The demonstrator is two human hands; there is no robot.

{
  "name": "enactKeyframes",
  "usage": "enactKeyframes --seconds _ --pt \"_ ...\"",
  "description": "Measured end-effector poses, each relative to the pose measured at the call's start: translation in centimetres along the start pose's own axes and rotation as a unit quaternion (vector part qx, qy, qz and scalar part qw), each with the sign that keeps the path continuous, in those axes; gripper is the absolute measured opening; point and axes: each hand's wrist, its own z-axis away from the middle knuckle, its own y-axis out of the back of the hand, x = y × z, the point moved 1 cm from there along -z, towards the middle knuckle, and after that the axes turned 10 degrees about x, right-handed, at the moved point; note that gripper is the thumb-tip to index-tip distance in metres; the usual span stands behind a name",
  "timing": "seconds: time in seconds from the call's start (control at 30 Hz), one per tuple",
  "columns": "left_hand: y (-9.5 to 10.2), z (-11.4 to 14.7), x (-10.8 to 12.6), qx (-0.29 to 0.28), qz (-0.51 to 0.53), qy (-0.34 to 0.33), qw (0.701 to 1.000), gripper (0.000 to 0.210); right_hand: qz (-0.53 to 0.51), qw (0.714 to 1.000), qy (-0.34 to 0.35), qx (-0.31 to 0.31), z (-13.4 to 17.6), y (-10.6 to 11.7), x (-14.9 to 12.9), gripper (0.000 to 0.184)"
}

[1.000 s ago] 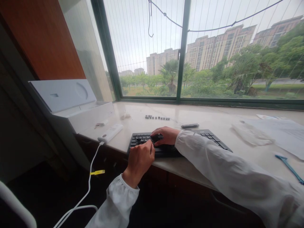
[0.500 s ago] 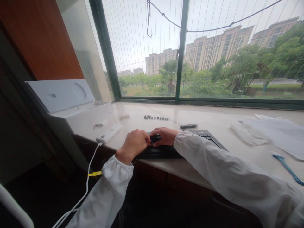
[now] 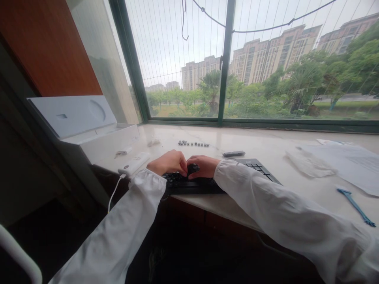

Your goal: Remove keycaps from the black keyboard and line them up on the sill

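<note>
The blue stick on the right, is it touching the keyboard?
Apart: the head view shows pale countertop plainly between the blue stick and the keyboard.

The keyboard (image 3: 195, 187) is coloured black, the sleeves (image 3: 118, 232) and box (image 3: 79, 118) white, the tabletop (image 3: 260, 144) off-white, the tool (image 3: 357, 205) blue; green is shown on the window frame (image 3: 224, 79), orange-brown on the panel (image 3: 53, 51).

The keyboard (image 3: 197, 186) looks matt plastic; the countertop (image 3: 260, 139), glossy; the sleeves (image 3: 266, 199), cloth.

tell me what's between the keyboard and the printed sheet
In the head view, crumpled whitish wrapping lies on the countertop between the keyboard and the printed sheet.
</note>
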Motion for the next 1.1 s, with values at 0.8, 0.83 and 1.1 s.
enactKeyframes --seconds 0.8,0.83,1.1 --pt "0.1 -2.9 -1.7 -0.106 -0.009 0.048 0.993 0.03 0.015 1.0 -0.005 -0.005 0.0 -0.2 -0.2 0.042" --pt "0.1 -3.1 -1.8 -0.119 -0.008 0.049 0.992 0.031 0.016 1.0 -0.006 -0.006 0.0 -0.2 -0.2 0.043" --pt "0.1 -3.9 -2.0 -0.185 -0.037 0.057 0.98 0.036 0.012 1.0 -0.001 0.002 0.1 -0.4 0.1 0.042"
